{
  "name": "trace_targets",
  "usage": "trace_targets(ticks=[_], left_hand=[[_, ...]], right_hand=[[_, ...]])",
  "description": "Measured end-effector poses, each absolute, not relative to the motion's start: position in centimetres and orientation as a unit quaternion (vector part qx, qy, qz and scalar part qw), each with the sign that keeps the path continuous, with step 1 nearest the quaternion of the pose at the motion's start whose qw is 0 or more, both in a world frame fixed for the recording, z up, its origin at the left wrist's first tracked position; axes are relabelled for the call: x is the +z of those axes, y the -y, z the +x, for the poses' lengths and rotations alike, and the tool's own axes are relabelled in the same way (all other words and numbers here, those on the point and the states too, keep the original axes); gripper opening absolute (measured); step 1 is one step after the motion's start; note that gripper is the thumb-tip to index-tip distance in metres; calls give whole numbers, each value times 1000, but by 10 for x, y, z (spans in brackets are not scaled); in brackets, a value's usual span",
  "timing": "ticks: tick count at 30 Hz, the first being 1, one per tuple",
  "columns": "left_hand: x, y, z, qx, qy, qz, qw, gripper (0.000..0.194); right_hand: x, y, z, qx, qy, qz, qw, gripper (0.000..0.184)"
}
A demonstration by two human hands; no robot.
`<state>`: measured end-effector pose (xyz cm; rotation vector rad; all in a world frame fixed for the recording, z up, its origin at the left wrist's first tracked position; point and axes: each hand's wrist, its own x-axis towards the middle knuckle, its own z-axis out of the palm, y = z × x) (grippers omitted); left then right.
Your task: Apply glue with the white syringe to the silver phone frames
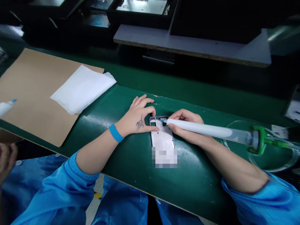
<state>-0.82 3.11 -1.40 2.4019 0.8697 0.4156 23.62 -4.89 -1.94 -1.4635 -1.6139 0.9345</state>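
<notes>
Pinning a phone frame (pixel 161 135) flat on a green bench mat (pixel 199 190), the left hand (pixel 137 120) wraps its upper left corner, its spread fingers (pixel 150 111) hooked over the top edge and its thumb pressed along the side, probably so the light metal cannot slide while it is worked on. The frame lies lengthwise toward the person, its lower end pixelated. The right hand (pixel 185 126) comes in from the other side, its fingers curled together around a fat syringe (pixel 199 128) and gripping it near the nozzle, much as one holds a pen, which would give close control of the blue tip (pixel 162 120) at the frame's top corner. A green fitting (pixel 256 140) and clear hose (pixel 281 156) trail from the barrel's far end, away from the work. A blue wristband (pixel 115 132) circles the left wrist. Farther left, a sheet of white paper (pixel 82 89) lies on brown cardboard (pixel 30 93). At the left edge, a white tube (pixel 6 107) and a hand (pixel 7 159) appear, possibly a co-worker's, though the view there is too cut off to tell.
</notes>
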Motion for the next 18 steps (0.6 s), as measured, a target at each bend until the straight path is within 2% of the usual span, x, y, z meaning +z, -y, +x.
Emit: trace_targets(ticks=[18], left_hand=[[-15, -31, -8, 158, -321, 894, 271, 56]], right_hand=[[-20, 48, 236, 374, 611, -579, 388, 18]])
